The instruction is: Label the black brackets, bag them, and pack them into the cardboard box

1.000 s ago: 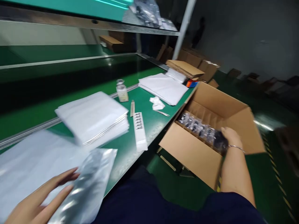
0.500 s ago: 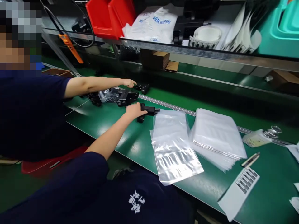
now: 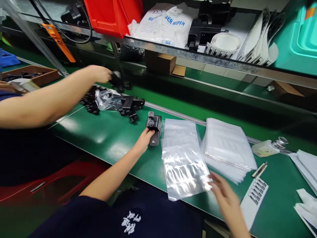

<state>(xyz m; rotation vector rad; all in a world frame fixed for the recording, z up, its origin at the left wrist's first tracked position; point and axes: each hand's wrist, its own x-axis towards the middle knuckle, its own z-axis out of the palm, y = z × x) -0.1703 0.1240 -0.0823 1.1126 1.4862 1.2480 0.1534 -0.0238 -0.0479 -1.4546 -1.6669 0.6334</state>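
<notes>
My left hand (image 3: 144, 140) is closed around the lower part of a black plastic bracket-like part (image 3: 154, 124), held upright above the green bench. Just right of it lies a stack of clear plastic bags (image 3: 184, 158), its front edge near the bench edge. My right hand (image 3: 224, 193) reaches in from the lower right. Its fingers are apart at the near right corner of the top bag, slightly blurred; whether they touch the film I cannot tell. Further right sits a thicker stack of milky plastic bags (image 3: 229, 143).
A co-worker's hand (image 3: 100, 73) holds a blurred black part (image 3: 117, 81) over black parts (image 3: 131, 105) on the bench (image 3: 109, 135). On the right are a pump bottle (image 3: 266, 148), a utility knife (image 3: 260, 169) and a label sheet (image 3: 254, 200). A metal shelf (image 3: 210, 58) runs overhead.
My left hand has drawn the black part nearer and turned it upright. My right hand has come into view at the bags. The co-worker's hand has moved left, lifting a black part.
</notes>
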